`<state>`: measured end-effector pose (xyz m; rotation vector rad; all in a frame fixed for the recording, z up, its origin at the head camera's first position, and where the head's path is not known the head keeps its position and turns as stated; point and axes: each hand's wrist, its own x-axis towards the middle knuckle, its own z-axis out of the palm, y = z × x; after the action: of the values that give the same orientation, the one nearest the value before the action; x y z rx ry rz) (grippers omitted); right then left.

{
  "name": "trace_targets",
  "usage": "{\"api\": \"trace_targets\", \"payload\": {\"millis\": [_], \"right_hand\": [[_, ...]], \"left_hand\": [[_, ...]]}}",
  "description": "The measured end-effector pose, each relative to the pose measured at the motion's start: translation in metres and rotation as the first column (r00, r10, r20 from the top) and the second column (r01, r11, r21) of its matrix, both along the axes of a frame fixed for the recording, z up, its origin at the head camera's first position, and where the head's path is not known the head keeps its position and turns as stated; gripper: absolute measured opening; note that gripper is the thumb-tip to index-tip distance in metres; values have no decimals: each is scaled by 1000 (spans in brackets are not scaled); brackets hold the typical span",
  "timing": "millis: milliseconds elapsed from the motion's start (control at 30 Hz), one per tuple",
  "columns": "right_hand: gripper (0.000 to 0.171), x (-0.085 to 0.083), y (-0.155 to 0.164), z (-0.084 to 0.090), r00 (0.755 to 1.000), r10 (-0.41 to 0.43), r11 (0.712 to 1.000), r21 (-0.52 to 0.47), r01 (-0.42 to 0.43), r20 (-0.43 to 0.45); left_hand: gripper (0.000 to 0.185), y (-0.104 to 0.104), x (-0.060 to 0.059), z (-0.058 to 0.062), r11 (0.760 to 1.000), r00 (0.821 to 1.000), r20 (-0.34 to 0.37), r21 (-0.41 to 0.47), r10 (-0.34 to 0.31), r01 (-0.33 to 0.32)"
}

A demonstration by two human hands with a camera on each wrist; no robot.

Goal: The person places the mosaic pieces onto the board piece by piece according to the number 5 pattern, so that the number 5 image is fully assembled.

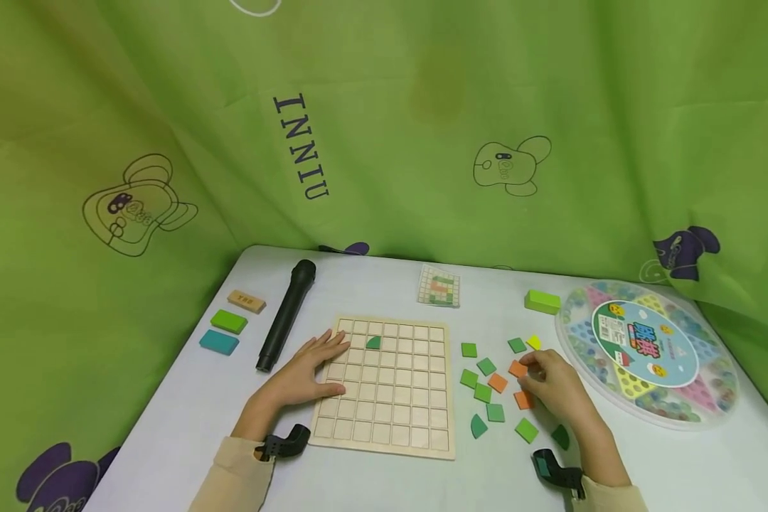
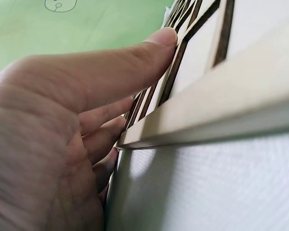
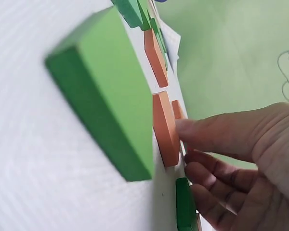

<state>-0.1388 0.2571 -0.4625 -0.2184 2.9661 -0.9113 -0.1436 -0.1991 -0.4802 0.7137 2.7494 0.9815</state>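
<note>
A pale wooden grid board lies flat, with one green quarter-round tile in an upper-left cell. My left hand rests with spread fingers on the board's left side; in the left wrist view the thumb lies over the rim. To the right of the board, my right hand is low over the loose tiles, fingers bent. Its fingertips are at an orange tile, and the thumb is near another orange tile. No tile is visibly lifted. A third orange tile lies beside them.
Several green tiles and a yellow piece lie around the right hand. A round Chinese checkers box and a green block sit farther right. A patterned card lies behind the board. Left are a black microphone and small blocks.
</note>
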Motion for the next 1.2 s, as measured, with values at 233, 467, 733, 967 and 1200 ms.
{"api": "trace_targets", "payload": {"millis": [233, 467, 733, 967, 1200], "right_hand": [[30, 4, -11, 12, 1000, 1, 994, -106, 0, 16], [32, 9, -48, 29, 997, 69, 963, -259, -77, -41], [29, -10, -125, 25, 976, 188, 872, -440, -215, -106], [27, -35, -190, 19, 953, 296, 847, -478, -234, 57], [21, -45, -213, 7, 931, 343, 899, -333, -285, 129]], "left_hand": [[80, -1, -1, -1, 1000, 1000, 0, -3, 5, -5], [81, 1, -2, -2, 1000, 1000, 2, 15, -2, 2], [81, -3, -1, -1, 1000, 1000, 9, 5, 16, -16], [80, -2, -2, 2, 1000, 1000, 8, 3, 27, -27], [80, -2, 0, 3, 1000, 1000, 23, -9, 21, -21]]}}
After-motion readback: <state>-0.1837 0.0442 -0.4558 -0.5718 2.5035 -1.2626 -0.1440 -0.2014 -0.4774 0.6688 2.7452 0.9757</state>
